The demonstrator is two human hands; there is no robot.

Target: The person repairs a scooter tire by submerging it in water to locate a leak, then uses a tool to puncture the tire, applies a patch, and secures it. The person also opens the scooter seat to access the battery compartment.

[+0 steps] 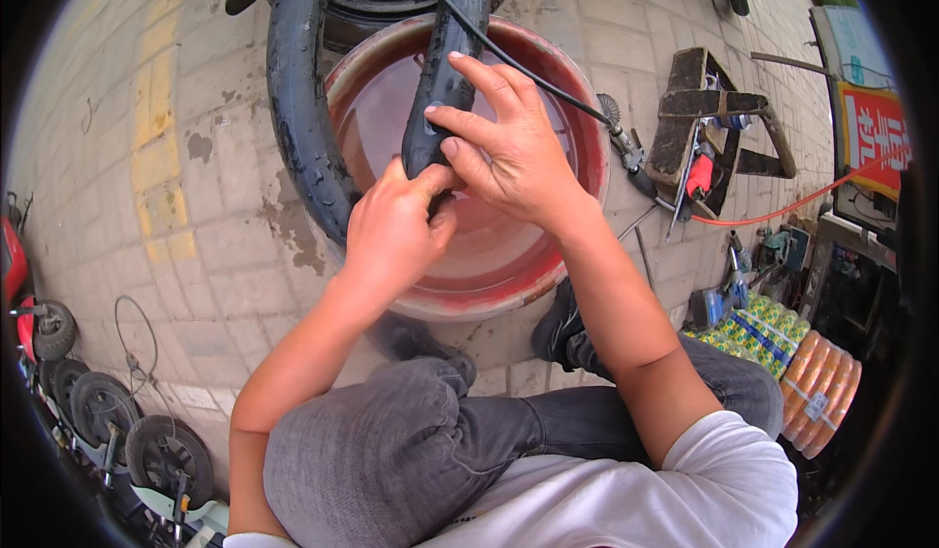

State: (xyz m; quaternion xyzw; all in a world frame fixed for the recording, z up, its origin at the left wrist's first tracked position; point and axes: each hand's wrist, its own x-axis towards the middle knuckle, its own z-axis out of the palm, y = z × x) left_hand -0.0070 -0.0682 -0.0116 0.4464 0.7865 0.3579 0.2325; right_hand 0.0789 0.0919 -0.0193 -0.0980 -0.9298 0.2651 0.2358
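Note:
A wet, inflated black inner tube stretches across a round red basin of cloudy water. My left hand is closed round the tube's near part, over the basin. Just right of it, my right hand has its fingers spread, with fingertips and thumb on the tube's upper surface. A small bluish spot shows on the tube by the index fingertip; I cannot make out what it is. The left fingers are partly hidden beneath the tube.
A black hose crosses above the basin. To the right are a dark wooden tool carrier, an orange-red air hose and coiled orange tubing. Behind the basin stands a vehicle wheel. Several small wheels line the lower left.

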